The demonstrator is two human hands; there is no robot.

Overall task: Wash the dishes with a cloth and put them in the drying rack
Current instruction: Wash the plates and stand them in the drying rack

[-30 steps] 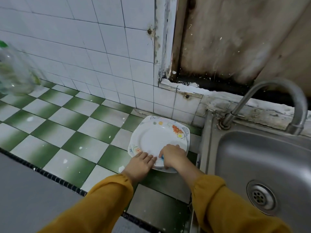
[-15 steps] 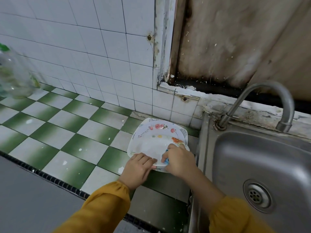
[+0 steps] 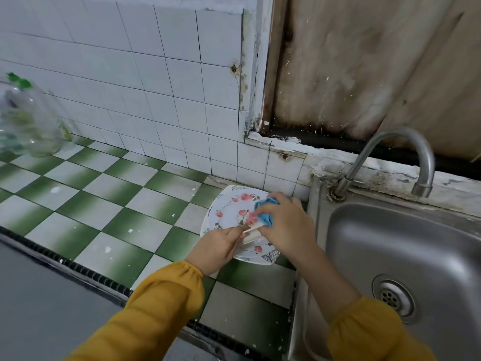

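At the far left edge I see a clear bottle (image 3: 28, 121) with a green cap, too blurred to make out its contents. It stands on the green-and-white chequered counter (image 3: 104, 194), close to the white tiled wall (image 3: 156, 87). Along the near left runs the counter's dark edge.

Moving right, a yellow sleeve (image 3: 161, 303) leads up to the left hand (image 3: 218, 246). Its fingers are stretched nearly straight and press on the near left rim of the plate (image 3: 229, 209), steadying it. The plate is white with pink roses and lies on the counter in the far right corner, just beside the sink wall. Its near side looks lifted or stacked on something white, and I cannot tell which, since both hands cover that part.

The right hand (image 3: 283, 225) is over the right half of the plate, with its fingers curled tight around a blue cloth (image 3: 265, 212). The cloth is bunched up and pressed against the plate's face, and blue shows above and below the knuckles. The two hands sit just beside each other at the plate's near edge.

Right of them is the steel sink (image 3: 429, 243), with its drain (image 3: 393, 298) in the near part of the basin. A curved faucet (image 3: 406, 149) rises from the far rim and its spout points down over the basin. Behind it I see a stained brown wall panel (image 3: 364, 74).
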